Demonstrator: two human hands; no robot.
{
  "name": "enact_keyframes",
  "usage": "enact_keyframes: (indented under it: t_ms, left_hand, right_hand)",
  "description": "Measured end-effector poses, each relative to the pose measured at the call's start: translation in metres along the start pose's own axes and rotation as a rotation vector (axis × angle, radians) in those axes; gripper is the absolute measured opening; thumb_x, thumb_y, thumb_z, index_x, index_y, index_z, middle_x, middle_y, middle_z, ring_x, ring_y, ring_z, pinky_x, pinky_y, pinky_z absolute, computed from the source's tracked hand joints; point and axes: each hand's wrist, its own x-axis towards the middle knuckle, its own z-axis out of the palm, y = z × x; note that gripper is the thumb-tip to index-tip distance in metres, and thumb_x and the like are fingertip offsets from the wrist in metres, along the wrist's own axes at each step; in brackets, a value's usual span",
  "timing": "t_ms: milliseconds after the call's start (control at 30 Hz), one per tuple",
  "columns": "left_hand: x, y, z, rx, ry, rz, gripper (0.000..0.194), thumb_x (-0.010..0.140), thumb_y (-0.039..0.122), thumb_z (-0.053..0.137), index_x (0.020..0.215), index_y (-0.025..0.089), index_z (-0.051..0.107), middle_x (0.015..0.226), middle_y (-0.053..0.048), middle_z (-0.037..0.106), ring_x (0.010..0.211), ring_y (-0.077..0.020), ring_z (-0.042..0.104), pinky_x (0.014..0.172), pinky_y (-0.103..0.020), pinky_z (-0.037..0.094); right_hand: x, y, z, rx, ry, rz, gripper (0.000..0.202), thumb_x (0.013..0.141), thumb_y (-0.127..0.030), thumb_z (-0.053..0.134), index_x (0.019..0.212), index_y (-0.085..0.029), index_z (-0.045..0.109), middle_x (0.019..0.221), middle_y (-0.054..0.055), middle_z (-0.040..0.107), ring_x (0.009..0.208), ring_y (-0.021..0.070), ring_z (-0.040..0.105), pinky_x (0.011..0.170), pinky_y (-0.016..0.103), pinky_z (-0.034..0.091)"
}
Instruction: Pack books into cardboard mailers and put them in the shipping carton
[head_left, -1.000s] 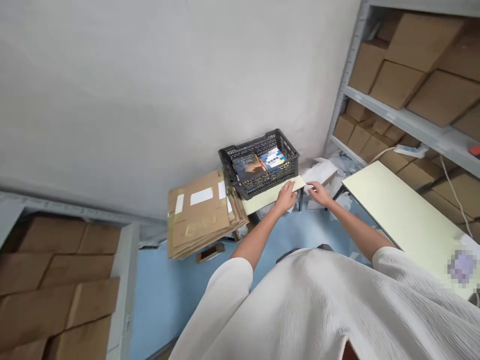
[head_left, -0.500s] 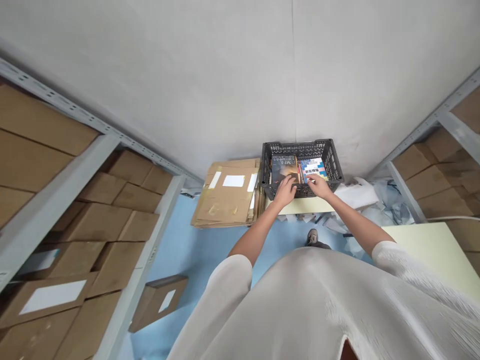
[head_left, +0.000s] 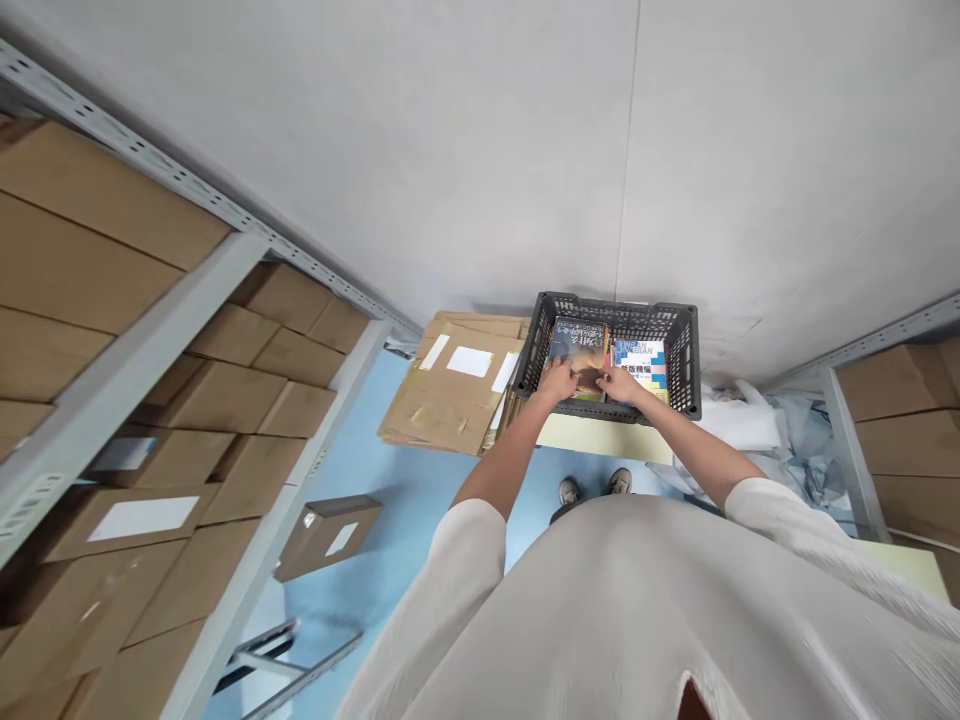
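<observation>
A black plastic crate [head_left: 694,375] stands on a pale yellow surface against the wall, holding two stacks of books. On the left stack lies a dark-covered book [head_left: 574,340] with an orange picture. My left hand [head_left: 557,381] is closed on its near left part, fingers bent. My right hand [head_left: 621,384] pinches at the same book's right edge, close to the gap between the stacks. Beside it, a white and blue book [head_left: 646,362] tops the right stack. My fingertips partly hide the dark book's lower cover.
Flattened cardboard [head_left: 450,390] is piled left of the crate. Shelves of cartons [head_left: 232,390] line the left, with more cartons [head_left: 900,440] at right. A carton [head_left: 326,535] and a metal frame [head_left: 292,665] are on the blue floor. Plastic wrapping [head_left: 802,460] lies right.
My left hand's fingers have bent in on the dark book, and my right hand has moved onto that book's edge. The view has shifted; both shoes now show.
</observation>
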Motion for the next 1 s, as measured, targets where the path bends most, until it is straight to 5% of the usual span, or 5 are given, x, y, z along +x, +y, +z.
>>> enact_keyframes:
  t_ms: [233,400,667,1000]
  left_hand:
    - [0.012,-0.002,-0.002,0.067,-0.010,-0.065,0.043,0.102,0.043,0.063,0.139,0.022,0.072,0.158,-0.022,0.061,0.148,-0.0425,0.058,0.124,-0.059,0.046]
    - [0.018,-0.001,-0.007,0.031,-0.082,-0.130,0.048,0.102,0.047,0.064,0.142,0.021,0.070,0.154,-0.022,0.065,0.137,-0.0357,0.070,0.118,-0.046,0.051]
    - [0.016,0.003,-0.001,-0.016,-0.160,-0.061,0.053,0.099,0.048,0.070,0.146,0.023,0.067,0.159,-0.019,0.063,0.142,-0.0365,0.066,0.120,-0.043,0.049]
    - [0.016,0.004,0.003,-0.154,-0.178,0.014,0.051,0.098,0.043,0.070,0.144,0.020,0.069,0.159,-0.019,0.063,0.146,-0.0364,0.064,0.123,-0.042,0.046]
  right_hand:
    - [0.011,0.000,0.005,0.008,-0.051,0.026,0.022,0.098,-0.030,0.067,0.111,-0.022,0.082,0.100,0.007,0.085,0.096,0.0273,0.078,0.095,0.038,0.061]
    - [0.017,-0.004,0.007,0.049,-0.022,0.106,0.025,0.097,-0.027,0.069,0.116,-0.020,0.082,0.115,0.011,0.084,0.109,0.0310,0.078,0.105,0.043,0.060]
    - [0.015,0.005,0.010,0.143,0.070,0.286,0.049,0.092,-0.022,0.072,0.141,-0.020,0.070,0.129,0.011,0.081,0.116,0.0285,0.077,0.108,0.041,0.060]
    - [0.014,-0.007,-0.006,0.291,0.243,0.476,0.025,0.084,-0.027,0.074,0.108,-0.021,0.071,0.097,0.006,0.080,0.094,0.0269,0.077,0.088,0.035,0.061]
